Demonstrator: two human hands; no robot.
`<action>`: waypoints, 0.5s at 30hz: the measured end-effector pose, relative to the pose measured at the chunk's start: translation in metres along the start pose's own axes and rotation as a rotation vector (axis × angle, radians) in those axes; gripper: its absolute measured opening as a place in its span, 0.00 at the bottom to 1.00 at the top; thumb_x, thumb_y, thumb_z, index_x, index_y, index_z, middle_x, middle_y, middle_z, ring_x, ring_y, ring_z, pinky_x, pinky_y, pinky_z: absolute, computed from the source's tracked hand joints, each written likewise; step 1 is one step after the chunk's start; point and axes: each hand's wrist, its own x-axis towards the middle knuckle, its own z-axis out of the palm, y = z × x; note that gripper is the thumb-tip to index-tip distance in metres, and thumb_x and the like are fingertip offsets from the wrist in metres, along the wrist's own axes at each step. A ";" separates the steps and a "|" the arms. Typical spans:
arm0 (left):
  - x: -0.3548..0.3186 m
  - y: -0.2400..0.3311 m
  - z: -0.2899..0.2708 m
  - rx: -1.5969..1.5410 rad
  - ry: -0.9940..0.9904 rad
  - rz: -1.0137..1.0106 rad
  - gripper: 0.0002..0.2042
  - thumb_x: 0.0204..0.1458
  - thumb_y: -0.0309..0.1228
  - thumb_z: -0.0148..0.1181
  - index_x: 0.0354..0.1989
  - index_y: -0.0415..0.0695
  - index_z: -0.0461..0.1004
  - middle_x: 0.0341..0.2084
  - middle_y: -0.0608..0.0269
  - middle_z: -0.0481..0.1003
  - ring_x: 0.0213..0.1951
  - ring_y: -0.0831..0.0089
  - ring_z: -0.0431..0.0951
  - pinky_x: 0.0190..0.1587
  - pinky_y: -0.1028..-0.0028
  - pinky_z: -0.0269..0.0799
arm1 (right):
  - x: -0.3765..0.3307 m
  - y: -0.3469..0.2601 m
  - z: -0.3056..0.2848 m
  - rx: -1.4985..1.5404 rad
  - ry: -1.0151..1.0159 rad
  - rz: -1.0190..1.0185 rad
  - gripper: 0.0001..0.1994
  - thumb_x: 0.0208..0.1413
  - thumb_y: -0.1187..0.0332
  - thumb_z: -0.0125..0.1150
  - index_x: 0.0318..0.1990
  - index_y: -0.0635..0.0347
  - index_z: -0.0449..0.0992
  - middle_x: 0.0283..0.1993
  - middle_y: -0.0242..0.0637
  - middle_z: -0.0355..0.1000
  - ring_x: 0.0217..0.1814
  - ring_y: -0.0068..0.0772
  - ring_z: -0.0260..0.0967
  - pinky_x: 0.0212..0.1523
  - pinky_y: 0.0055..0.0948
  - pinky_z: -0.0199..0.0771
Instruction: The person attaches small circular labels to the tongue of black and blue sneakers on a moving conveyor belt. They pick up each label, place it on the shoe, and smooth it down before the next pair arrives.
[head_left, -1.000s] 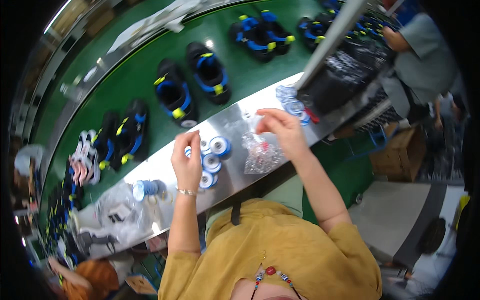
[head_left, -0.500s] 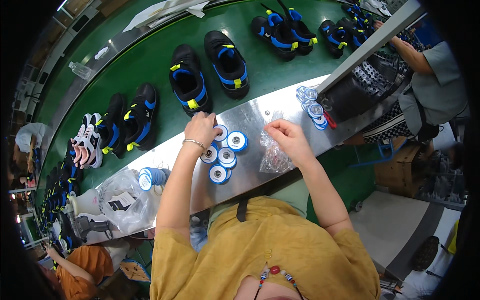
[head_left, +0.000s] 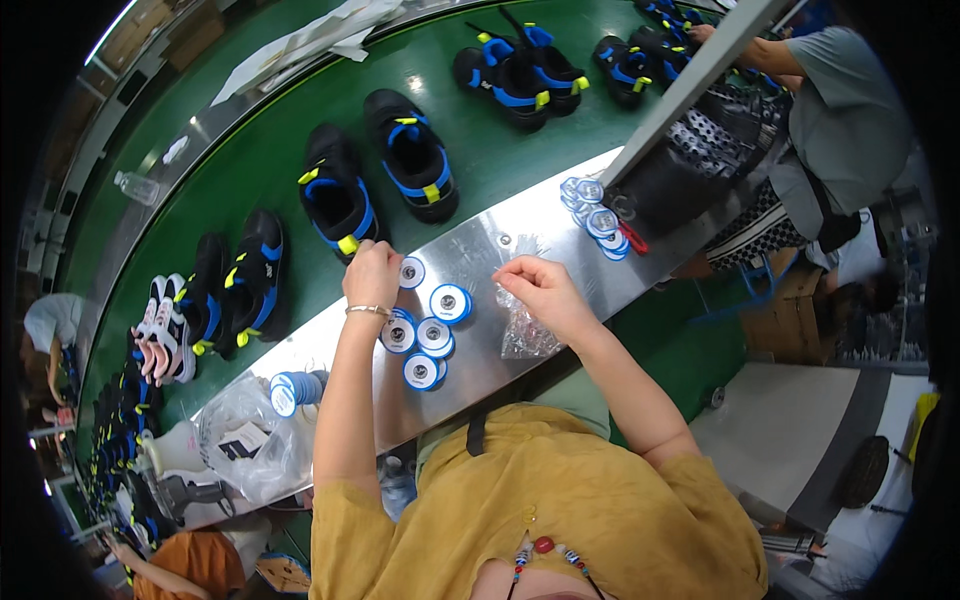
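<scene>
My left hand (head_left: 373, 277), with a bracelet on its wrist, is closed just behind the heel of a black and blue shoe (head_left: 338, 198). Its fingertips are hidden, so whatever they hold or touch does not show. Beside it on the metal ledge lie round white discs with blue edges (head_left: 450, 303), several of them overlapping. My right hand (head_left: 545, 295) pinches thumb and forefinger together above a crumpled clear plastic bag (head_left: 528, 335); anything between those fingertips is too small to make out. The matching shoe (head_left: 411, 155) stands to the right of the first, toes pointing away.
More shoes stand on the green conveyor (head_left: 270, 150). A stack of blue-edged discs (head_left: 298, 390) and a clear bag (head_left: 245, 440) sit left on the metal ledge (head_left: 480, 355). Further discs (head_left: 598, 220) lie right, near a red object (head_left: 633, 238) and slanted post (head_left: 690, 90). Co-workers flank me.
My left hand has moved off the discs to the shoe's heel, and its fingers have closed. The right hand stays pinched over the plastic bag. The whole view has shifted slightly.
</scene>
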 end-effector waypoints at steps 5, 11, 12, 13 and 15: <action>-0.007 -0.021 -0.002 0.032 -0.139 0.246 0.22 0.44 0.36 0.60 0.50 0.41 0.73 0.47 0.51 0.71 0.48 0.50 0.72 0.49 0.59 0.70 | 0.010 0.040 0.017 -0.087 0.040 -0.120 0.07 0.58 0.68 0.60 0.40 0.61 0.77 0.32 0.28 0.73 0.32 0.17 0.66 0.31 0.21 0.67; 0.015 -0.088 0.016 -0.033 -0.293 0.246 0.17 0.36 0.34 0.72 0.34 0.38 0.79 0.33 0.47 0.76 0.37 0.50 0.77 0.42 0.61 0.72 | 0.010 0.028 0.051 -0.162 -0.015 -0.204 0.09 0.57 0.68 0.58 0.36 0.67 0.76 0.31 0.38 0.75 0.34 0.23 0.69 0.35 0.27 0.70; 0.015 -0.079 0.011 0.005 -0.279 0.222 0.17 0.35 0.33 0.72 0.34 0.37 0.79 0.33 0.47 0.76 0.37 0.51 0.77 0.42 0.61 0.72 | 0.009 0.026 0.046 -0.152 0.007 -0.212 0.09 0.57 0.68 0.58 0.36 0.67 0.76 0.30 0.37 0.75 0.33 0.23 0.69 0.35 0.27 0.70; 0.012 -0.076 0.003 0.022 -0.211 0.264 0.16 0.35 0.32 0.72 0.32 0.35 0.77 0.30 0.47 0.76 0.34 0.51 0.77 0.39 0.61 0.72 | 0.007 0.020 0.046 -0.138 0.000 -0.222 0.09 0.57 0.68 0.58 0.35 0.68 0.76 0.30 0.37 0.75 0.33 0.22 0.69 0.34 0.27 0.70; 0.000 -0.054 -0.017 -0.004 -0.158 0.186 0.15 0.37 0.31 0.71 0.29 0.34 0.75 0.25 0.47 0.76 0.28 0.50 0.75 0.36 0.62 0.71 | 0.006 0.017 0.050 -0.118 0.009 -0.245 0.09 0.55 0.68 0.58 0.33 0.68 0.76 0.28 0.37 0.75 0.31 0.23 0.69 0.33 0.27 0.70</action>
